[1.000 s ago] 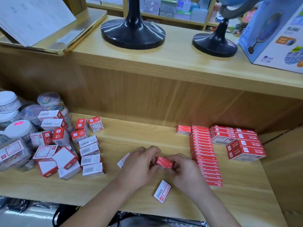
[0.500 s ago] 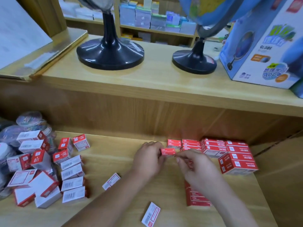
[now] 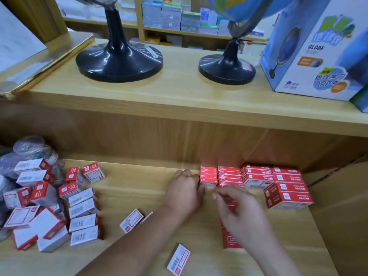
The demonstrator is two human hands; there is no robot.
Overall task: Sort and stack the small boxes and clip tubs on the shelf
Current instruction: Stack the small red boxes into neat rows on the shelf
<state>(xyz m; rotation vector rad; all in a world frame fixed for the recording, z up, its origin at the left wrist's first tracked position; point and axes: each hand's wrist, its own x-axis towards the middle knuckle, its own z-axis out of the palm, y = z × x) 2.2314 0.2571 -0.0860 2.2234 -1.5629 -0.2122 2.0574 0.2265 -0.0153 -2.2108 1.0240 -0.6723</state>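
A short column of small red boxes (image 3: 208,175) lies at the back of the lower shelf (image 3: 139,196). My left hand (image 3: 185,189) is curled against the column's nearest box, fingers on its left and front side. My right hand (image 3: 237,206) hovers just in front, fingers loosely apart and holding nothing. It partly covers a long row of small red boxes (image 3: 231,242) running toward me. Larger red boxes (image 3: 286,196) are stacked to the right. On the left lies a jumbled pile of red-and-white boxes (image 3: 79,208) in front of clear clip tubs (image 3: 29,144).
Two loose white-and-red boxes lie on the shelf, one (image 3: 131,220) beside my left forearm and one (image 3: 179,259) near the front edge. The upper shelf carries two black globe stands (image 3: 119,62) (image 3: 227,70) and a blue globe carton (image 3: 310,52).
Both hands carried a small red box from the shelf's front to the back. It now sits at the near end of the short column, and my right hand has let go.
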